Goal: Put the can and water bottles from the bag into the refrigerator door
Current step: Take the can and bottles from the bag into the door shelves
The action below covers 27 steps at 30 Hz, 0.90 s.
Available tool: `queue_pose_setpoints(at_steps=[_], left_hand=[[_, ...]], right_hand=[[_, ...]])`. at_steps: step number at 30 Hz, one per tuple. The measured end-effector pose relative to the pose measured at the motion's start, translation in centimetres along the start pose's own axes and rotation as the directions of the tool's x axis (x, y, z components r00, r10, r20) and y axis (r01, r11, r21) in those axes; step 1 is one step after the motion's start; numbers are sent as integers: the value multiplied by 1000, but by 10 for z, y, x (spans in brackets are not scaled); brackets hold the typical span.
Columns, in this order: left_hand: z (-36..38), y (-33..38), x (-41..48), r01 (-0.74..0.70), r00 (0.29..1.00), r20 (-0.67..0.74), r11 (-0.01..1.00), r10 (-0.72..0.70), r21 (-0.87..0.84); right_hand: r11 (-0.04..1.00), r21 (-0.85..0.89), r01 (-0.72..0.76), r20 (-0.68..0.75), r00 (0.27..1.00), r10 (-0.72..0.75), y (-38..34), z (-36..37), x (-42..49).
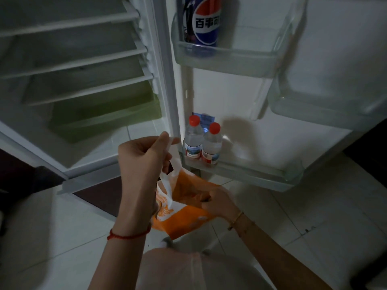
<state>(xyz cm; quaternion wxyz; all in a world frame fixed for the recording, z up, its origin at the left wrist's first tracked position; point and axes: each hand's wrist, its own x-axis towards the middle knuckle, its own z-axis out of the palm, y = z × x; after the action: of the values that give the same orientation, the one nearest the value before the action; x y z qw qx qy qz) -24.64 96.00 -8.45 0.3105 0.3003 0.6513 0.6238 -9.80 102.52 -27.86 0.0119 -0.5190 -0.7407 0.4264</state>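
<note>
Fridge's bare white shelves (88,59) stacked on the left, greenish crisper drawer (104,116) underneath, pale tiled floor (314,216), dark mat (100,195) beside it.

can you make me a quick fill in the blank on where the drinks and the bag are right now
1. The two water bottles stand in the ____ door shelf.
2. Both bottles have ____ caps.
3. The can stands in the ____ door shelf.
4. The left hand holds the orange bag by its white ____, while the right hand reaches into it.

Missing words: bottom; red; top; handle
</note>
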Motion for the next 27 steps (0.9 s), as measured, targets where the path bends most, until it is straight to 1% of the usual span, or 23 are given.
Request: queue_pose_setpoints(at_steps=[1,4,6,9,11,13,16,18,21,23,27], left_hand=[[0,0,-1,7,1000,-2,1000,-7,-4],[3,0,-4,21,1000,11,1000,-21,-8],[7,-2,-8,20,999,27,1000,-20,-4],[14,-3,-14,13,999,41,1000,-14,9],[17,-3,-17,9,999,36,1000,-9,5],[19,-3,-20,-1,1000,22,1000,1,1],[21,-2,-22,-13,1000,4,1000,13,12],[21,-4,-23,-4,1000,-19,1000,4,11],[19,-7,-22,8,999,-35,1000,-8,6],[15,-7,-21,12,999,-42,1000,-12,11],[7,-7,-18,15,998,-67,997,-10,81]], right_hand=[[1000,-2,2,-30,1000,-2,-2,-6,-4],[996,37,79,-149,986,-72,-5,-26,-20],[996,20,89,-223,971,-82,-9,-43,-30],[998,-26,65,-342,937,-70,-21,-71,-49],[994,-27,108,-443,890,-108,-27,-91,-62],[988,-33,151,-551,822,-144,-31,-110,-73],[981,-120,152,-668,719,-193,-32,-135,-81],[971,-171,168,-712,660,-239,-30,-147,-84],[962,-188,197,-764,586,-270,-26,-161,-84],[965,-177,192,-779,572,-256,-21,-164,-77],[968,-157,198,-779,577,-244,-18,-165,-56]])
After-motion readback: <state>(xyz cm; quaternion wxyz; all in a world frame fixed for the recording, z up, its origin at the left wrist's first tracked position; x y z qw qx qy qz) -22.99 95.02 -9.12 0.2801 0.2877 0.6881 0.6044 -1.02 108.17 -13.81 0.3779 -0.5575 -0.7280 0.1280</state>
